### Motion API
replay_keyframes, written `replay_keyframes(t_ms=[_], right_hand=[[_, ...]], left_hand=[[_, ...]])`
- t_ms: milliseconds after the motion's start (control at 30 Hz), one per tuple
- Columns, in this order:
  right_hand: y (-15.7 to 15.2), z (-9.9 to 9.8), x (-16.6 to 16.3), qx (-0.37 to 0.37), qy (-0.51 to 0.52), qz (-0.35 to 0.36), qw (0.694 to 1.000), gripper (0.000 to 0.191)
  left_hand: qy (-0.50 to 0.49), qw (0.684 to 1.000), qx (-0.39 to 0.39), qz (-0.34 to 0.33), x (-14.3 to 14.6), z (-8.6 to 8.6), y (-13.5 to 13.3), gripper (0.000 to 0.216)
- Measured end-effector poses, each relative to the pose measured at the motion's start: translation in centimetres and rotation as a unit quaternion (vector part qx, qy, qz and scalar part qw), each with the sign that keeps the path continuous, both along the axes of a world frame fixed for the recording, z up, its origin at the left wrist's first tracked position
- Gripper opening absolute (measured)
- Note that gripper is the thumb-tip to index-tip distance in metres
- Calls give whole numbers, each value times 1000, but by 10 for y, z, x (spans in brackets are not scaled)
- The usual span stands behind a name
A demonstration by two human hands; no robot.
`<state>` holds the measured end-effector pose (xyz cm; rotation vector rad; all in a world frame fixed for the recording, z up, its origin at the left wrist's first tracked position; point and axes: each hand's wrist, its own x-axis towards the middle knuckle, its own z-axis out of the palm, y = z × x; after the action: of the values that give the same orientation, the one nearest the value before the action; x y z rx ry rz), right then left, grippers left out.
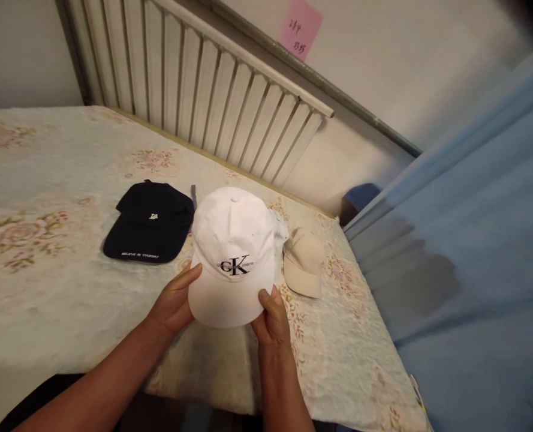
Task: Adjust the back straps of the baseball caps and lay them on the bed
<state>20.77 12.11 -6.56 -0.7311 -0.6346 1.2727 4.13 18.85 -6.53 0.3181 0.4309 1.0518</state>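
The left hand [174,305] and right hand [273,319] pinch the white cap [232,240] by its brim, at the near edge of the table [45,312]; fingers underneath are hidden. 2 more caps flank it: navy cap [149,223] left, beige cap [304,263] right.

Left hand [172,306], right hand [273,321]: both mine, both bare. Only the thumbs show whole, left thumb [189,277] and right thumb [266,302]; nail detail is too small to read. Behind the fingers, wrists and forearms are uncovered along all their visible length. Far back from my left fingers, under the forearm, is a dark patch, possibly my clothing; I cannot tell.
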Motion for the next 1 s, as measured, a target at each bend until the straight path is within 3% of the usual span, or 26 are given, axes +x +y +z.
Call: replay_keyframes(t_ms=[233,433,600,733,867,1000], right_hand=[[5,-19,16,-44,-9,2,999,49],[8,-22,12,-73,70,-78,992,37],[3,-21,-7,-49,106,-46,992,49],[-1,-24,-22,-49,90,4,995,63],[-1,-28,-18,-70,93,-6,993,58],[-1,-30,-6,-92,100,-43,990,53]], left_hand=[[-24,999,-19,16,-3,3,1,58],[-68,998,-1,13,-3,8,2,58],[-70,997,11,34,-2,3,4,61],[-68,997,40,4,-2,-4,4,59],[-95,994,41,-28,0,-2,4,53],[-121,992,34,-13,0,2,5,52]])
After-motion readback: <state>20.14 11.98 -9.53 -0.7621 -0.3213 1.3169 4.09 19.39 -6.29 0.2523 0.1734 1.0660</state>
